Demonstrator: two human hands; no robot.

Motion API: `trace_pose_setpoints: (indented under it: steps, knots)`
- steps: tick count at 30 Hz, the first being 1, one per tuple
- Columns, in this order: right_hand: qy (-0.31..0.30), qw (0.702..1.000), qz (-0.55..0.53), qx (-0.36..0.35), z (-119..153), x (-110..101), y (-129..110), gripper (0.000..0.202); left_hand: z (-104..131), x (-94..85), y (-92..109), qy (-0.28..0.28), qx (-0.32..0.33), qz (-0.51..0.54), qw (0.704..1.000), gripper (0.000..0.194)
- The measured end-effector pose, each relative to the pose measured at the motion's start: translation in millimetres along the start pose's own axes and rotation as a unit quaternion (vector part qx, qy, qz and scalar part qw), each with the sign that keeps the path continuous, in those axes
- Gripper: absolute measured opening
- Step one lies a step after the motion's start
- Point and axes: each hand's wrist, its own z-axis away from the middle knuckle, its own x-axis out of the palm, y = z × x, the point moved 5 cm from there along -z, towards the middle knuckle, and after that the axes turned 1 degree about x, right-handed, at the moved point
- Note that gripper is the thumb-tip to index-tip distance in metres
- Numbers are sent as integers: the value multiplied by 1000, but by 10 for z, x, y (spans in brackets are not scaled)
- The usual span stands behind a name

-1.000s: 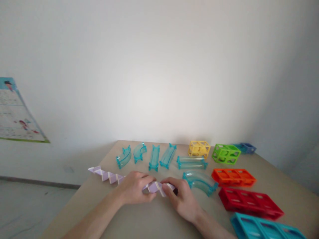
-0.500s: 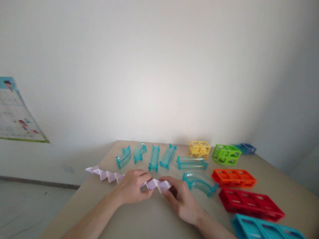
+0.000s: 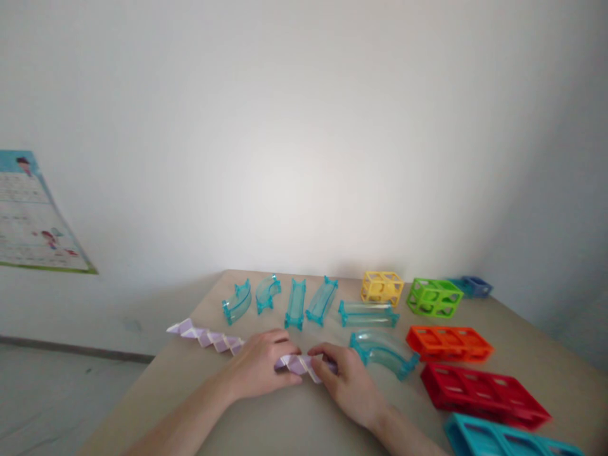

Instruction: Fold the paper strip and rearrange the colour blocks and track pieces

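L hand [image 3: 261,364] & R hand [image 3: 349,385] both curled shut, gripping lilac zigzag strip [image 3: 297,363] over near part of table [image 3: 289,424].
Short bit of strip shows btwn hands; rest runs out past L hand, tip abt at table's L edge. Nr to far on R: lt-blue frame [image 3: 498,437], red frame [image 3: 484,405], orange frame [image 3: 449,349]; curved teal track [image 3: 382,356] just beyond R hand; more teal tracks [image 3: 295,304] farther back, then green frame [image 3: 434,301], yellow frame [image 3: 382,289]; wall [image 3: 304,158] w/ poster [image 3: 45,215] far L.

Soft light brightens the middle of the wall [image 3: 285,158], dimming rightward, with fine detail blurred.
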Motion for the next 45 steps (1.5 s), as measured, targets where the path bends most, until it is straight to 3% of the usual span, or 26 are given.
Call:
trace_pose_setpoints:
  steps: [6, 10, 13, 16, 19, 24, 33, 38, 45]
  knots:
    - [11, 1000, -17, 10, 0, -49, -31, 24, 0, -48, -37, 87, 4, 12, 996, 18]
    - [3, 999, -27, 21, 1, -27, 1, 37, 2, -110, -49, 114, 8, -6, 993, 16]
    - [-22, 1000, -18, 13, 10, 8, -8, 50, 6, -116, -5, 102, 10, -9, 995, 9]
    - [-40, 999, -6, -5, 21, 31, -50, 55, 1, -52, 62, 72, 21, -13, 997, 15]
    - [-42, 999, 1, -22, 20, 49, -82, 50, -12, 29, 106, 47, 36, -24, 998, 24]
    - [-18, 999, -1, -33, 6, 45, -85, 36, -27, 67, 101, 36, 38, -24, 998, 21]
    - [-7, 999, -30, -17, -1, -8, -42, 48, -23, 30, 92, 24, 24, -35, 999, 27]
    - [-10, 997, -44, -55, 34, -54, -105, 24, -14, -28, 92, 20, 20, -42, 999, 26]
    - [-15, 997, 3, -72, 42, -90, -140, 11, -4, -22, 86, 10, 12, -55, 998, 19]
